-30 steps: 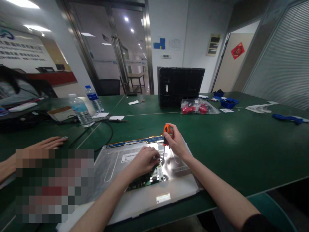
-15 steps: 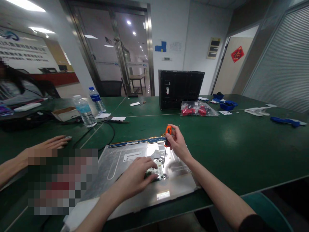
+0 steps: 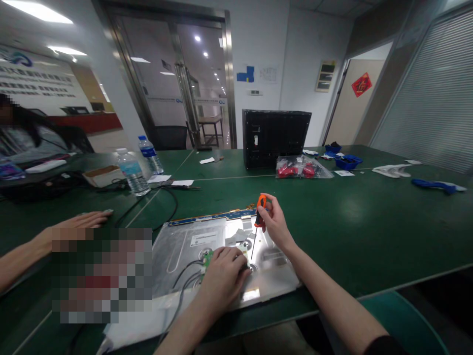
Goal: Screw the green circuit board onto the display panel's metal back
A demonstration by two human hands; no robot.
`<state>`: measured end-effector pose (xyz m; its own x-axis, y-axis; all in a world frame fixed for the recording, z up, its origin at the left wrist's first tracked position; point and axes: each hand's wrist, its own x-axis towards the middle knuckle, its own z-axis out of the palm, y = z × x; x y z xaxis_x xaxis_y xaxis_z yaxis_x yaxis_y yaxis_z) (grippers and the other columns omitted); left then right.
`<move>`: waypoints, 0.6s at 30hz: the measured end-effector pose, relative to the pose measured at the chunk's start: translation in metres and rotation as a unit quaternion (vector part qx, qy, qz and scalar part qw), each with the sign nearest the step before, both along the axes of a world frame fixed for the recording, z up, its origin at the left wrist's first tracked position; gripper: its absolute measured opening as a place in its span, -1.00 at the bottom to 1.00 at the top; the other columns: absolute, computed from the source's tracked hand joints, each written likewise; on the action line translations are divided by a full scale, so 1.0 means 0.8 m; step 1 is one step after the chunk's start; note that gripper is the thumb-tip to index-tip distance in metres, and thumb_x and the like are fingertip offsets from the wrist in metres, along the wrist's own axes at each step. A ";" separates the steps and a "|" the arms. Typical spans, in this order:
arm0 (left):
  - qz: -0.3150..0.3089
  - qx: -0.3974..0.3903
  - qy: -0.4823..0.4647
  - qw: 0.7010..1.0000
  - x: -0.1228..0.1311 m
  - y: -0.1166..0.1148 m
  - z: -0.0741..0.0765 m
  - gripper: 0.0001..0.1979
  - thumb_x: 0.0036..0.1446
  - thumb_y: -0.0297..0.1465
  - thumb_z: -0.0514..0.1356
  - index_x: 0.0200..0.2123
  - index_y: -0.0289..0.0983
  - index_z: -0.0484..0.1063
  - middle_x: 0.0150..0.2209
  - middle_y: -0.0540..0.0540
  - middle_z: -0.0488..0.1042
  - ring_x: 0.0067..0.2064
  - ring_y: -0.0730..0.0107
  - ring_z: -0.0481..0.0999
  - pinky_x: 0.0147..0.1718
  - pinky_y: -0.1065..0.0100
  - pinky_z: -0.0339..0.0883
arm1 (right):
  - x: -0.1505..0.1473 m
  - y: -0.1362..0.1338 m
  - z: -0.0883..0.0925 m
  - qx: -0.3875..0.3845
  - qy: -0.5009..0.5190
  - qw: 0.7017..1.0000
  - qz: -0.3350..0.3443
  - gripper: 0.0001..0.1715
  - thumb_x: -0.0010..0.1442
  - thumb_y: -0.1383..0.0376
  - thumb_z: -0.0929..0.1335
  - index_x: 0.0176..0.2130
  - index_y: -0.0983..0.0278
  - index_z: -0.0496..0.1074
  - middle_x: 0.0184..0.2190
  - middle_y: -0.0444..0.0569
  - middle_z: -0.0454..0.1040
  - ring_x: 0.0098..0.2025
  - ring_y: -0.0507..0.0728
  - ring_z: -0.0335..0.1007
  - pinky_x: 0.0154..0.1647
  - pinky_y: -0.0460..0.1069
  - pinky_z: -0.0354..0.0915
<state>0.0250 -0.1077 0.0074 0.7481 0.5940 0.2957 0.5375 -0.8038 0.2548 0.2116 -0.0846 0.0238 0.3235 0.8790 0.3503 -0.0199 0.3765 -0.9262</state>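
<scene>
A silver metal display panel (image 3: 177, 249) lies flat on the green table in front of me. My left hand (image 3: 225, 273) rests palm-down near the panel's front edge, fingers curled over a small green circuit board (image 3: 207, 256) that is mostly hidden. Grey wires (image 3: 185, 278) run from the board toward me. My right hand (image 3: 274, 222) pinches an orange-handled screwdriver (image 3: 258, 219) upright. The screwdriver tip points down at the panel beside my left hand.
Another person's hand (image 3: 83, 220) lies flat on the table at left, beside a blurred patch. Two water bottles (image 3: 131, 171), a cardboard box (image 3: 101, 175) and black cables (image 3: 162, 202) stand behind. A black chassis (image 3: 275, 138) and a bag of red parts (image 3: 301, 167) sit farther back.
My left hand slid toward me with the circuit board, and the wires now show. The right hand and the screwdriver shifted slightly right.
</scene>
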 end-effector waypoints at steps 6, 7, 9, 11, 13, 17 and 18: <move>-0.002 0.023 -0.039 0.999 0.002 0.003 -0.018 -0.89 0.10 -0.54 0.18 -0.36 -0.22 0.45 -0.25 -0.07 0.52 -0.17 0.19 0.47 -0.09 0.12 0.24 | -0.006 -0.004 -0.002 0.001 -0.021 0.999 0.038 -0.55 0.20 0.12 0.32 0.03 0.20 0.18 -0.36 -0.16 0.35 -0.58 -0.06 0.27 -0.71 -0.17 0.16; -0.003 0.024 -0.043 0.999 0.002 0.004 -0.020 -0.89 0.10 -0.54 0.18 -0.36 -0.22 0.45 -0.26 -0.07 0.52 -0.18 0.19 0.47 -0.09 0.11 0.23 | -0.007 -0.005 -0.003 0.002 -0.025 0.999 0.039 -0.55 0.20 0.12 0.32 0.03 0.20 0.18 -0.36 -0.16 0.35 -0.58 -0.06 0.27 -0.70 -0.17 0.17; -0.005 0.027 -0.048 0.998 0.003 0.003 -0.021 -0.88 0.10 -0.55 0.17 -0.36 -0.22 0.44 -0.27 -0.07 0.53 -0.19 0.19 0.47 -0.11 0.12 0.24 | -0.008 -0.005 -0.004 0.007 -0.027 0.999 0.038 -0.56 0.20 0.13 0.32 0.03 0.19 0.19 -0.37 -0.16 0.35 -0.58 -0.06 0.26 -0.70 -0.17 0.17; -0.006 0.029 -0.053 0.998 0.003 0.002 -0.021 -0.87 0.11 -0.55 0.15 -0.37 -0.22 0.44 -0.28 -0.07 0.52 -0.19 0.19 0.47 -0.12 0.13 0.24 | -0.008 -0.004 -0.005 0.012 -0.025 0.999 0.036 -0.57 0.20 0.13 0.32 0.02 0.19 0.19 -0.38 -0.18 0.34 -0.58 -0.06 0.25 -0.71 -0.18 0.16; -0.005 0.029 -0.063 0.998 0.003 -0.001 -0.022 -0.86 0.12 -0.55 0.13 -0.38 -0.22 0.42 -0.28 -0.07 0.52 -0.19 0.19 0.46 -0.13 0.14 0.24 | -0.008 -0.004 -0.006 0.011 -0.023 0.999 0.035 -0.58 0.21 0.14 0.32 0.02 0.18 0.20 -0.38 -0.19 0.33 -0.58 -0.07 0.25 -0.71 -0.19 0.16; -0.009 0.020 -0.084 0.996 0.004 -0.004 -0.024 -0.86 0.14 -0.54 0.10 -0.38 -0.22 0.40 -0.31 -0.08 0.51 -0.20 0.20 0.45 -0.12 0.16 0.25 | -0.008 -0.006 -0.005 0.017 -0.031 0.999 0.034 -0.60 0.22 0.15 0.32 0.02 0.19 0.20 -0.39 -0.20 0.31 -0.58 -0.07 0.24 -0.70 -0.20 0.17; -0.009 0.019 -0.089 0.996 0.004 -0.005 -0.025 -0.86 0.15 -0.53 0.09 -0.38 -0.22 0.40 -0.31 -0.08 0.50 -0.20 0.20 0.45 -0.12 0.16 0.25 | -0.009 -0.006 -0.004 0.021 -0.035 0.999 0.035 -0.60 0.23 0.15 0.32 0.02 0.19 0.20 -0.39 -0.20 0.31 -0.58 -0.08 0.24 -0.70 -0.20 0.17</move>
